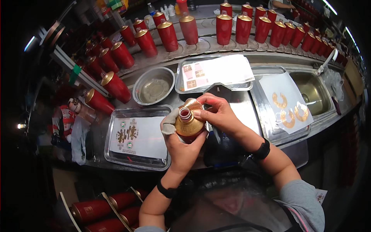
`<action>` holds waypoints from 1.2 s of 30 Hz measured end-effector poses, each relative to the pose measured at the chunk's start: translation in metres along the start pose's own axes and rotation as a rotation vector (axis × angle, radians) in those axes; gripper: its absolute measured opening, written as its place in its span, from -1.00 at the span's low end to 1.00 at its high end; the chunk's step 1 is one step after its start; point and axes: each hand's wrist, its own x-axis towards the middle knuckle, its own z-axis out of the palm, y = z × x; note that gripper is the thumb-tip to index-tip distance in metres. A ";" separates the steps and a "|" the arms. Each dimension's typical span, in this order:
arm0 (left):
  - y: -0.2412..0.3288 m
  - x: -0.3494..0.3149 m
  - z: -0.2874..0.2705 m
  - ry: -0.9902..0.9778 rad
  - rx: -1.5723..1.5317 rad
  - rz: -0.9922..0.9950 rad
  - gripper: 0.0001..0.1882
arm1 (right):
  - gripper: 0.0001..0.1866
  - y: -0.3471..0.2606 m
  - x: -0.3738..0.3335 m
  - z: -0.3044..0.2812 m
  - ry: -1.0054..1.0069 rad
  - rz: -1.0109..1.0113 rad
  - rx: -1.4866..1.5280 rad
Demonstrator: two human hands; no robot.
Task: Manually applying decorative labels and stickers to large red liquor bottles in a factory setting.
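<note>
My left hand [181, 152] is wrapped round a red bottle with a gold shoulder [189, 128], its open neck tilted up toward me. Grey coverings sit on some of the left fingers. At the far side of the neck, a thin gold decal [191, 103] lies against the shoulder. My right hand [224, 115] has its thumb and fingers closed on the decal's right edge, touching the bottle. Off to the right, a white sheet [273, 87] carries several curved gold decals [279, 100]. The bottle's lower body is mostly hidden by my hands.
A metal bowl [140, 89] stands at the left of the bench. Nearby are a tray [112, 152] with a printed sheet and a back tray [179, 83] holding decal sheets [224, 69]. A sink [326, 96] lies right. Red bottles [224, 29] line the curved conveyor [208, 45].
</note>
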 end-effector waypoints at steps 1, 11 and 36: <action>-0.003 0.010 -0.010 -0.114 -0.123 -0.016 -0.11 | -0.69 -0.002 -0.001 -0.002 0.030 -0.026 -0.062; 0.015 0.030 -0.033 -0.304 -0.584 -0.351 -0.24 | -0.72 -0.011 -0.031 0.017 0.135 0.073 0.058; 0.002 0.059 -0.051 -0.594 -0.592 -0.368 -0.35 | -0.51 -0.027 -0.042 0.026 0.147 0.135 -0.084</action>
